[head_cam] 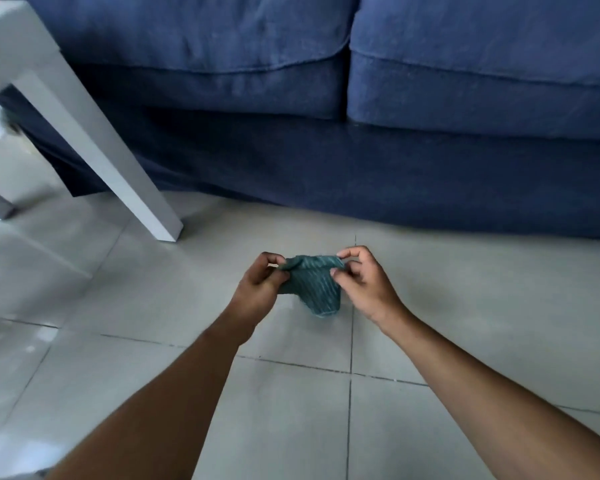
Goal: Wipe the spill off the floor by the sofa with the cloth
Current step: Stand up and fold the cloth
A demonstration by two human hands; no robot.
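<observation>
Here, the small teal-green ribbed cloth (310, 285) is held up in the air between the two hands, above the pale grey tiled floor (291, 410). The left hand (258, 289) pinches the cloth's upper left corner between the thumb and the bent fingers. The right hand (364, 282) pinches the upper right corner in the same way, with the other fingers curled in. The top edge of the cloth is stretched between both hands, and the rest hangs down below them in a loose rounded fold. I cannot tell if its lowest part touches the floor. Both bare forearms reach forward from the person towards the cloth.

Under the hands, dark grout lines cross on the tiles, a little below and to the right of the cloth. I cannot make out a spill on the glossy tiles. Beyond the hands stands the dark blue fabric sofa (361, 98), with two seat cushions and a skirt down to the floor. Far to the left of the left hand, the square leg of a white table (94, 140) stands on the tiles, near the sofa.
</observation>
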